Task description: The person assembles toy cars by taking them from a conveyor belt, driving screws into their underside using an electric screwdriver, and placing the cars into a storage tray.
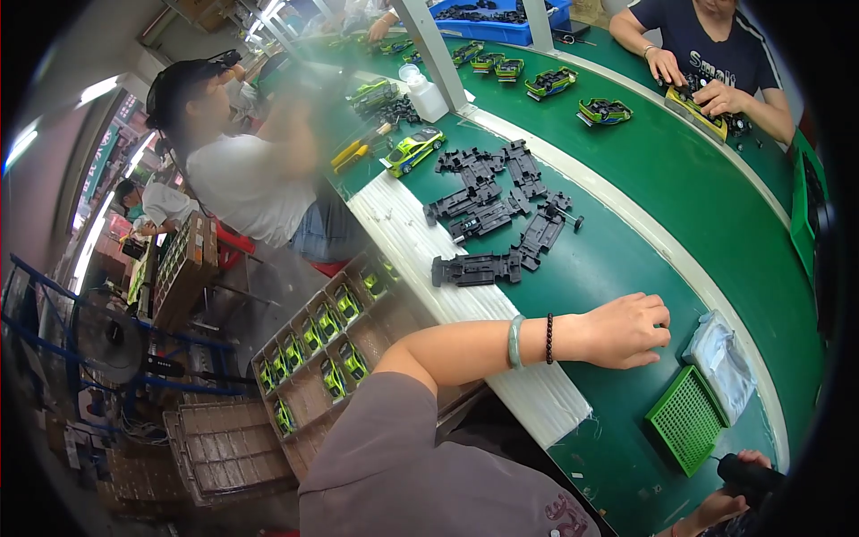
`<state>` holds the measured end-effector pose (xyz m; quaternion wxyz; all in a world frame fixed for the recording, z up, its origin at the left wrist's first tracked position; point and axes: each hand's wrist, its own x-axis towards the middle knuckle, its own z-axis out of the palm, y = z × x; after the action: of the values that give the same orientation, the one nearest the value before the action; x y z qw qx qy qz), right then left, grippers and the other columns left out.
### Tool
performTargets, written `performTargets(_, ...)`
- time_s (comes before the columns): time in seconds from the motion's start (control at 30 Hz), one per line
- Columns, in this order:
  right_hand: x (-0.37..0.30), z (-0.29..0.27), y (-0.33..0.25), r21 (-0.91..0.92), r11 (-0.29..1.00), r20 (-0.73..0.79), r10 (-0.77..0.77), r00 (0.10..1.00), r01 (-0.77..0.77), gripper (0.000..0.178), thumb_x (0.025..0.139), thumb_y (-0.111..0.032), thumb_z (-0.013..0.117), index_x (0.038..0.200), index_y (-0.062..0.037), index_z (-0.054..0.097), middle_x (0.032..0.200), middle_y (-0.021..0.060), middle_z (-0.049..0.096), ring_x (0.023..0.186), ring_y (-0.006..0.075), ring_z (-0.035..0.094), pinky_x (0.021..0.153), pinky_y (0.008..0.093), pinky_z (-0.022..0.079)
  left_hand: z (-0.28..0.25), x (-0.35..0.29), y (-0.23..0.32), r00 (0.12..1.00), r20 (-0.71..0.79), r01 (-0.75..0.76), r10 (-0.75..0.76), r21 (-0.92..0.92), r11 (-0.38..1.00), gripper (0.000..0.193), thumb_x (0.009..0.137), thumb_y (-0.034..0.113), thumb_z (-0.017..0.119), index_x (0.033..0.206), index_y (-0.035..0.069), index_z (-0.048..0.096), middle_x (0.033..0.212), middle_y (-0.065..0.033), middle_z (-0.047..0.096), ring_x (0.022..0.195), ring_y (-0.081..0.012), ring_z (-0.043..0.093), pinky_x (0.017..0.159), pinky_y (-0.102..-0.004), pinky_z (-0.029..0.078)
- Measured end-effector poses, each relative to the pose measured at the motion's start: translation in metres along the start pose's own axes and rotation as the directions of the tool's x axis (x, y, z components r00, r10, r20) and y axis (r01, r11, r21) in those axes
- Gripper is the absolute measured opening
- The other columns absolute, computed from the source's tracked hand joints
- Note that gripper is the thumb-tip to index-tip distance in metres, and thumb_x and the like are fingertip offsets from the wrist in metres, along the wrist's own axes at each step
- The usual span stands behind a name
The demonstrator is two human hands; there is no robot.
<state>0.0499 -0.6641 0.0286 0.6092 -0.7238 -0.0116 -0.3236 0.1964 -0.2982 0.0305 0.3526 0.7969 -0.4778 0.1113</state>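
My left hand (628, 331) reaches across the green bench, palm down, with a bangle and a dark bead bracelet at the wrist. Its fingers curl under, and whatever they may hold is hidden. A tray lined with pale blue plastic (720, 367) lies nearest to it, with a green perforated basket (687, 419) beside that. Several black toy car chassis (488, 217) are spread on the bench to the upper left. A green and blue toy car (414, 150) stands beyond them. My right hand is out of view.
Partitioned trays (304, 376) of toy cars stand on the left. At the lower right rim, apparently another person's hands surround a dark handheld tool (750, 479). Across the bench a co-worker handles a yellow piece (696, 115). A white bottle (428, 98) stands by a metal post (437, 58).
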Motion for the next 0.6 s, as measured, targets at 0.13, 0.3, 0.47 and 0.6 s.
performTargets(0.13, 0.0000, 0.0017, -0.0009, 0.008, 1.000, -0.001, -0.005, 1.000, 0.005, 0.087, 0.073, -0.074, 0.053, 0.113, 0.0035, 0.046, 0.096, 0.0105, 0.049, 0.093, 0.0216, 0.048, 0.088, 0.0345, 0.039, -0.0009, -0.0004, 0.0007, 1.000, -0.002, -0.004, 0.004, -0.004, 1.000, 0.018, 0.077, 0.019, 0.067, 0.082, 0.005, 0.056, 0.096, -0.0098, 0.055, 0.094, -0.0271, 0.051, 0.081, -0.0388, 0.043)
performTargets(0.3, 0.0014, 0.0022, -0.0022, -0.012, 1.000, 0.008, -0.011, 1.000, 0.011, 0.087, 0.074, -0.073, 0.053, 0.113, 0.0037, 0.046, 0.096, 0.0106, 0.048, 0.092, 0.0216, 0.048, 0.087, 0.0345, 0.039, -0.0006, -0.0001, 0.0010, 1.000, 0.000, 0.001, -0.001, -0.002, 1.000, 0.018, 0.077, 0.019, 0.067, 0.082, 0.005, 0.056, 0.096, -0.0099, 0.055, 0.094, -0.0270, 0.051, 0.081, -0.0390, 0.043)
performTargets(0.47, 0.0024, 0.0061, -0.0040, -0.025, 0.999, -0.007, -0.022, 1.000, 0.022, 0.086, 0.074, -0.073, 0.053, 0.112, 0.0039, 0.046, 0.095, 0.0106, 0.048, 0.091, 0.0215, 0.048, 0.086, 0.0344, 0.039, 0.0001, 0.0020, 0.0011, 1.000, 0.000, 0.000, 0.000, 0.001, 1.000, 0.017, 0.077, 0.019, 0.067, 0.082, 0.006, 0.056, 0.096, -0.0095, 0.055, 0.094, -0.0267, 0.051, 0.080, -0.0389, 0.044)
performTargets(0.6, 0.0029, 0.0082, -0.0044, -0.016, 1.000, 0.002, -0.019, 1.000, 0.019, 0.086, 0.074, -0.073, 0.053, 0.111, 0.0043, 0.047, 0.094, 0.0106, 0.047, 0.090, 0.0213, 0.047, 0.085, 0.0343, 0.039, 0.0044, 0.0000, -0.0016, 1.000, -0.021, 0.001, -0.001, 0.014, 1.000, 0.018, 0.076, 0.022, 0.067, 0.079, 0.007, 0.059, 0.093, -0.0088, 0.055, 0.093, -0.0260, 0.051, 0.081, -0.0375, 0.043)
